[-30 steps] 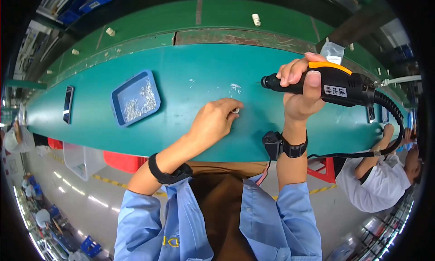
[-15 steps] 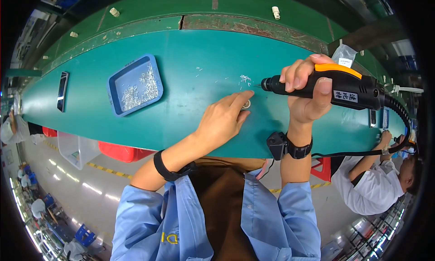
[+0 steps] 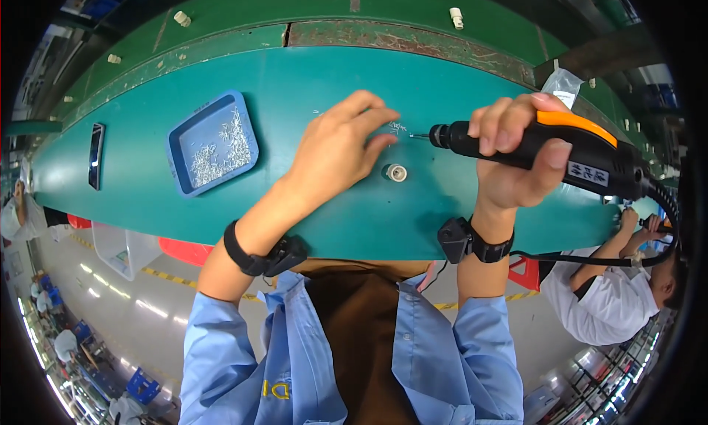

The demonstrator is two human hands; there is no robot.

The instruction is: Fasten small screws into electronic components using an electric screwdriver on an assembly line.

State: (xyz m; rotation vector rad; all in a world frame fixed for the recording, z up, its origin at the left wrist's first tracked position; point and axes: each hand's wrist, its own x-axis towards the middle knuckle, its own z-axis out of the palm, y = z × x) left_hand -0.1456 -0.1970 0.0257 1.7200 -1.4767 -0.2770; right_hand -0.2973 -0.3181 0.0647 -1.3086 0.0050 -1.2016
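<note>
My right hand (image 3: pixel 516 153) grips a black electric screwdriver (image 3: pixel 546 141) with an orange strip; its thin bit points left. A tiny bright piece shows at the bit's tip, too small to make out. My left hand (image 3: pixel 339 148) is over the table, its thumb and index finger apart. Their tips are beside a small scatter of silvery screw-like pieces (image 3: pixel 397 128), and nothing shows between them. Nearer to me, apart from both hands, a small round white part (image 3: pixel 397 173) sits on the green tabletop, its ringed opening visible.
A blue tray (image 3: pixel 175 159) with many silvery pieces lies on the left, and a phone (image 3: pixel 96 156) farther left. A clear bag (image 3: pixel 562 85) is at the back right. The screwdriver's black cable (image 3: pixel 590 257) loops low on the right, near a co-worker in white (image 3: pixel 601 296).
My left hand has let go of the round white part and moved away from me to the scattered pieces. The screwdriver has shifted slightly right, still in my right hand.
</note>
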